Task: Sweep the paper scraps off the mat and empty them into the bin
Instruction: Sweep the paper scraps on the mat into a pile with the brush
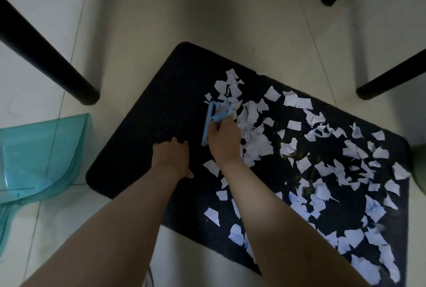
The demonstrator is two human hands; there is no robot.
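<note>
I see torn white paper scraps (322, 155) on the dark rectangular mat (147, 125); the translucent teal plastic dustpan (41, 155) lies left of it.

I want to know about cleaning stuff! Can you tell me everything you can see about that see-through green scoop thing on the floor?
The dustpan looks like clear teal plastic, so the floor tiles show through it. It has a wide, flat scoop with raised side walls and a narrower handle running toward the lower left edge of the picture. It lies on the pale tiled floor, left of the dark mat and apart from it. Neither hand touches it, and no scraps lie in it.
</note>
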